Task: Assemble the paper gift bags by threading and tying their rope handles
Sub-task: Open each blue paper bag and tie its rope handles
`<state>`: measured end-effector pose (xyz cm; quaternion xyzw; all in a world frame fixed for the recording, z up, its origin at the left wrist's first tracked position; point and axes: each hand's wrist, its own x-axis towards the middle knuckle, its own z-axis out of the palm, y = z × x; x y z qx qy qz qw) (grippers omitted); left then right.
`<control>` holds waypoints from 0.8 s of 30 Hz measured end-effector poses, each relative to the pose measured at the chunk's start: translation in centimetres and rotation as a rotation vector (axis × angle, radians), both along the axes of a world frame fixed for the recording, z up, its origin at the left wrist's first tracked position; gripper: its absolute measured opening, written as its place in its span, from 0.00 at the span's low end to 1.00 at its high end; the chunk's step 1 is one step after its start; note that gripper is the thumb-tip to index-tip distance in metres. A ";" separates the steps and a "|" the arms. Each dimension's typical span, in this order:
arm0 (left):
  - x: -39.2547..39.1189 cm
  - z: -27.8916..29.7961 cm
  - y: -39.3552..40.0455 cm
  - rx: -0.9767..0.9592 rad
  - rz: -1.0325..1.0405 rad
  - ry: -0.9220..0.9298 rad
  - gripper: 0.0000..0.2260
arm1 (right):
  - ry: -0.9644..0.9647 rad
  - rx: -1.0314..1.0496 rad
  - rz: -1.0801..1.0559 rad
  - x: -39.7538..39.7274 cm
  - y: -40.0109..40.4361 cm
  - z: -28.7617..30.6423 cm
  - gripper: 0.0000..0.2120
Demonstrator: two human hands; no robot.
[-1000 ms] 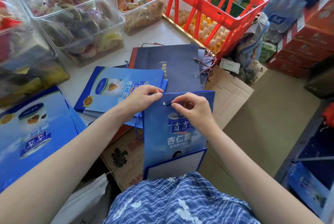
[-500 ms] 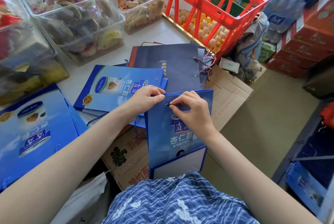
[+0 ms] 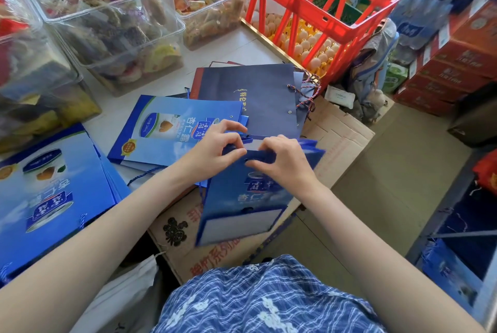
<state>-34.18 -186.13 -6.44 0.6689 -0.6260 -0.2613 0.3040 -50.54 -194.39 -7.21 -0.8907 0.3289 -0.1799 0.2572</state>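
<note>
Bins: clear plastic bins point(image 3: 113, 23) at the tabletop's far-left edge held wrapped snacks; at least three bins, exact count unclear.
Crate: one red plastic crate point(image 3: 317, 1) beyond the tabletop's far-right edge, eggs on yellow trays point(image 3: 314, 47) under it.
Flat bags: two light-blue printed paper bags point(image 3: 172, 128) showed flat on the white tabletop point(image 3: 242, 47), mid and near-left; one dark navy paper bag point(image 3: 252, 98) at the right edge, twisted rope handles point(image 3: 309, 90) at its end.
Task bag: one blue paper gift bag point(image 3: 242, 198) was held upright off the tabletop's near-right corner, over a brown cardboard carton point(image 3: 344, 139).
Left hand point(image 3: 215, 149): fingers curled, pinching the bag's top edge.
Right hand point(image 3: 285, 163): fingers curled, pinching at the bag's top by a hole; rope itself too blurred to tell.
</note>
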 end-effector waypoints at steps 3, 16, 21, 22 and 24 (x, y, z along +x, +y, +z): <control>0.4 -0.4 0.5 -0.150 0.013 -0.346 0.15 | -0.054 -0.074 -0.016 0.0 0.6 -0.3 0.14; 0.9 -1.3 0.8 -0.176 -0.065 -0.380 0.06 | 0.033 0.219 0.151 -0.5 -0.1 1.4 0.08; -0.3 -2.0 1.1 -0.282 -0.058 -0.314 0.04 | 0.173 0.484 -0.060 1.2 0.2 2.5 0.13; -0.5 -2.2 1.1 -0.310 -0.062 -0.312 0.03 | 0.189 0.537 -0.088 1.4 0.3 2.7 0.13; -0.7 -2.6 1.2 -0.342 -0.047 -0.320 0.03 | 0.215 0.647 -0.132 1.8 0.0 3.1 0.12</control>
